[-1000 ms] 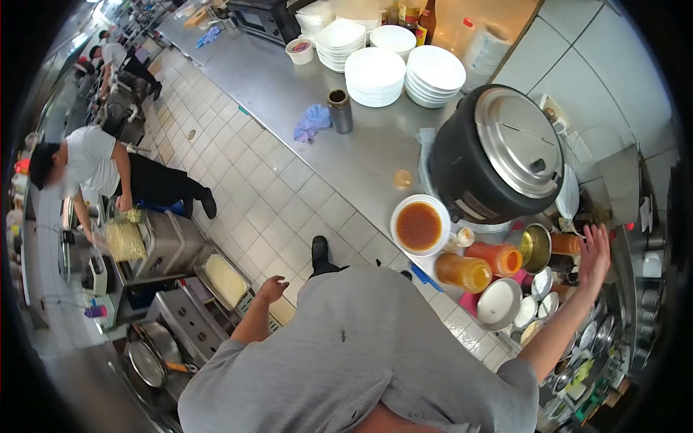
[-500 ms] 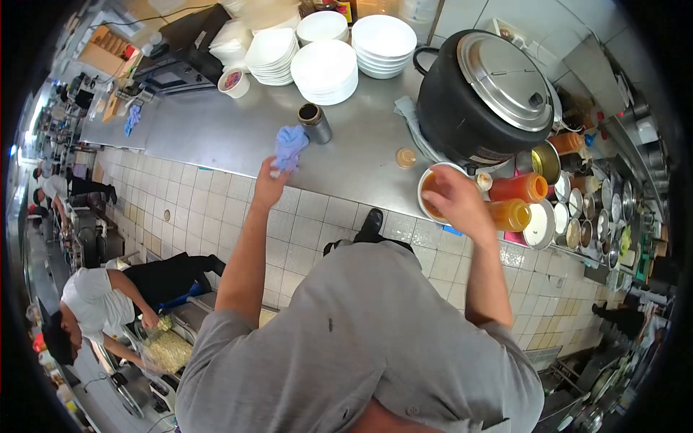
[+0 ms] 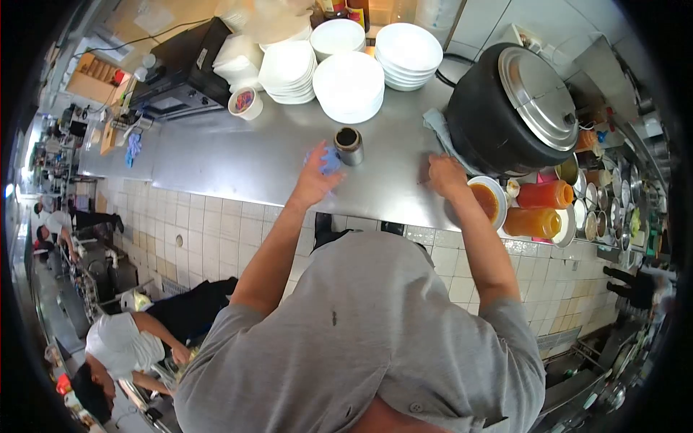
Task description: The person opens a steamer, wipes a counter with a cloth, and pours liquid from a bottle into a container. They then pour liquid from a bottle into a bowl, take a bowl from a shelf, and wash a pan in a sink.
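My left hand holds a bunched purple cloth, its fingers and thumb around it. Just beyond the cloth stands a metal-grey cylindrical container with a dark open top. My right hand is lowered to the counter with its fingers curled down, left of the black soup warmer. The small round tan lid seen there before is hidden, and whatever is under those fingertips does not show. Beside my right wrist, a white bowl contains orange-brown sauce.
Stacked white plates and bowls line the back of the steel counter. At right are the black soup warmer, a folded cloth and sauce bottles. A co-worker bends at the lower left.
My right hand has left the sauce bowl and moved left to where the small lid lay. My left hand has brought the purple cloth right, close against the grey container. The view has shifted.
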Motion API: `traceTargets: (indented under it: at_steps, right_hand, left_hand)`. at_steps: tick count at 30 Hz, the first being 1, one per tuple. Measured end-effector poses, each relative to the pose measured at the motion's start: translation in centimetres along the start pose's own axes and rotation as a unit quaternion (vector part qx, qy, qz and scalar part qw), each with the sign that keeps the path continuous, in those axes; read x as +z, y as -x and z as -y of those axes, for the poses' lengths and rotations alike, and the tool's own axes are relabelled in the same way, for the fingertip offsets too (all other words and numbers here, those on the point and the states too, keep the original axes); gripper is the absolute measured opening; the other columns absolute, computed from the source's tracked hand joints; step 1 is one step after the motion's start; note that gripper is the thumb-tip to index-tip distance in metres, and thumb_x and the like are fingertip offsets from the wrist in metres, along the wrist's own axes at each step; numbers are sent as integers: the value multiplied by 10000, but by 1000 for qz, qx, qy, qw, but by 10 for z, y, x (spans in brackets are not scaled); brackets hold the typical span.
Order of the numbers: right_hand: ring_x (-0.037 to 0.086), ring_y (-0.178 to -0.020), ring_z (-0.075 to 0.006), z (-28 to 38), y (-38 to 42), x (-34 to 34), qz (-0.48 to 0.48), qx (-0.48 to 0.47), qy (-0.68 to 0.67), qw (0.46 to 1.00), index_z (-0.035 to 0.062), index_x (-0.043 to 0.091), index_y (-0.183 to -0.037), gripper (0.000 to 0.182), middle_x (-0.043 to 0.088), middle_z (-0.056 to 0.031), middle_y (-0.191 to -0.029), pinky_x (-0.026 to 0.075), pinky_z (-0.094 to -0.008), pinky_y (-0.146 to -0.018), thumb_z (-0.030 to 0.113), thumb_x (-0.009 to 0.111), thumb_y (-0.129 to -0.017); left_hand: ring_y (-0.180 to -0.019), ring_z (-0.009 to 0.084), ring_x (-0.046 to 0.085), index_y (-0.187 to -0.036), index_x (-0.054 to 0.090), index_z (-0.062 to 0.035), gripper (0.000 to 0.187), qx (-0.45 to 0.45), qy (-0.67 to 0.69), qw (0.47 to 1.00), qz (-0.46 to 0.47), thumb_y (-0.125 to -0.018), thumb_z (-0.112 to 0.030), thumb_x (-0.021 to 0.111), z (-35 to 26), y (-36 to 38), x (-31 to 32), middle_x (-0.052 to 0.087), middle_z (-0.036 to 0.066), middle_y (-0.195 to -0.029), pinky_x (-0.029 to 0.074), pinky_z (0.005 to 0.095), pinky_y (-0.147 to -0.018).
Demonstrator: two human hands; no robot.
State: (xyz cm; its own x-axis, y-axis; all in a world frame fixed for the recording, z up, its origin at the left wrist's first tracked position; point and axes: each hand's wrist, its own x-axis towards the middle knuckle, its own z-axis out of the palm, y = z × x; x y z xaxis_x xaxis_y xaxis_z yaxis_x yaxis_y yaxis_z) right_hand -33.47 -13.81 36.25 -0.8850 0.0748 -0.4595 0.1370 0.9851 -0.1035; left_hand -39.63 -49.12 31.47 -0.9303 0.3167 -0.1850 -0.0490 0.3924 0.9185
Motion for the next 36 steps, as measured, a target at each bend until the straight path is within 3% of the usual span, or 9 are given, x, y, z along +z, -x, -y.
traceTargets:
  at_steps: [3,5,6,8,15,19,21,30,36]
  right_hand:
    - [592,-1250,-426,38,20,-31,-80,21,-62,995,54,640,-1272,411,611,-230,-1345,473,-486,-1078,90,652,-863]
    - [618,-1141,-416,71,30,-50,-254,-121,-170,944,29,641,-1211,396,644,-195,-1191,504,-482,-995,85,709,-825]
    - [618,-1141,-416,91,33,-62,-255,-115,-167,945,29,641,-1211,396,644,-195,-1191,504,-482,-995,85,709,-825]
    - [603,-1141,-412,128,30,-84,-256,-239,-228,909,29,639,-1230,432,643,-180,-1186,501,-472,-993,72,726,-808]
    - [621,-1119,-398,168,-29,-94,-176,-308,-174,919,41,664,-1193,458,674,-180,-1151,518,-454,-977,16,753,-744]
    - [627,-1119,-389,177,-30,-103,-130,-312,-139,931,35,671,-1181,469,684,-171,-1150,523,-447,-978,-9,756,-722]
    - [627,-1122,-387,178,-32,-104,-119,-312,-126,934,33,673,-1181,471,684,-169,-1158,522,-446,-982,-9,757,-719]
    - [605,-1168,-358,182,-33,-107,-89,-313,-100,940,76,708,-1180,398,680,-148,-1196,516,-449,-981,43,693,-783]
    - [648,-1061,-373,191,-28,-103,-115,-272,-84,952,9,713,-1124,400,705,-167,-1120,529,-442,-946,4,742,-725]
  left_hand:
    - [-1396,343,489,-1629,226,-45,1077,91,-66,993,37,-791,-182,890,-25,-12,-8,439,230,-1562,424,453,-1146]
    - [-1406,345,486,-1609,247,-14,1085,116,-56,991,35,-763,-181,905,-40,-21,-11,468,243,-1531,415,439,-1156]
    - [-1416,347,484,-1589,269,17,1093,136,-51,989,30,-734,-180,920,-43,-26,-10,498,255,-1500,405,425,-1166]
    - [-1395,343,507,-1585,279,16,1095,144,-41,988,46,-727,-192,926,-42,-36,-9,514,249,-1486,419,420,-1153]
    - [-1272,323,612,-1461,421,19,956,133,20,989,58,-705,-247,942,-38,-53,-1,604,212,-1379,495,405,-1062]
    - [-1237,287,626,-1406,466,-24,821,90,38,994,40,-734,-225,893,-38,-48,3,638,180,-1324,494,396,-1045]
    - [-1146,336,680,-1334,496,-20,760,118,28,993,13,-735,-249,906,-29,-51,8,688,196,-1224,536,411,-970]
    - [-1110,332,687,-1337,506,-35,729,134,51,990,-2,-747,-238,884,-17,-56,15,698,177,-1186,539,405,-957]
    - [-1095,334,694,-1333,511,-51,721,101,47,994,19,-744,-246,879,-15,-56,14,707,179,-1154,541,411,-942]
